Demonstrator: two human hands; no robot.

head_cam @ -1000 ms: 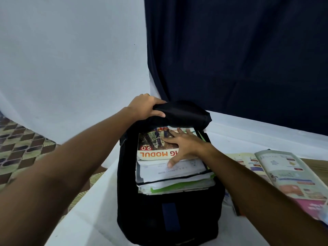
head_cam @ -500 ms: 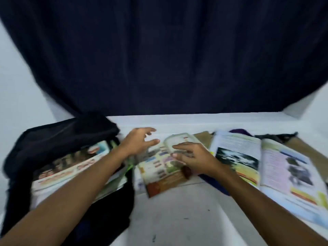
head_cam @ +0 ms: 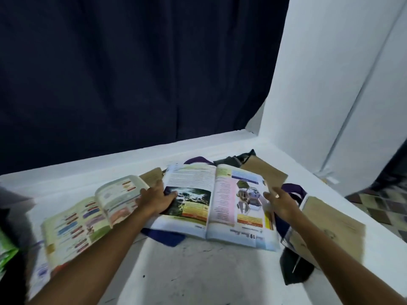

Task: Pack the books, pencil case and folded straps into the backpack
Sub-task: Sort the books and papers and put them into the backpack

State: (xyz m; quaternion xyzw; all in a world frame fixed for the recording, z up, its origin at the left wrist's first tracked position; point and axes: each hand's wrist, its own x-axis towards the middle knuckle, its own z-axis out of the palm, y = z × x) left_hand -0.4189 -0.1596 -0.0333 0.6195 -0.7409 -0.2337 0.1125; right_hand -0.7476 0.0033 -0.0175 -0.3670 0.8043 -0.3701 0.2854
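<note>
An open textbook [head_cam: 211,203] with a photo page lies in the middle of the white surface [head_cam: 198,271]. My left hand [head_cam: 156,199] rests on its left edge, thumb on the photo page, fingers fairly straight. My right hand [head_cam: 279,199] hovers at the book's right edge with its fingers spread and holds nothing. A second open book [head_cam: 72,219] lies to the left under my left forearm. Only a dark sliver of the backpack [head_cam: 8,219] shows at the far left, with green book edges [head_cam: 6,254] beside it. A black item [head_cam: 295,271] lies under my right forearm.
Brown paper-covered books lie at the right [head_cam: 334,225], behind the open textbook [head_cam: 266,172] and at its back left [head_cam: 152,176]. Purple fabric [head_cam: 293,190] shows beneath the textbook. A dark curtain hangs behind; a white wall [head_cam: 319,84] stands right, tiled floor beyond.
My view swung right, away from the backpack. Both hands left the backpack and the smaller open book and now reach the edges of the large open textbook.
</note>
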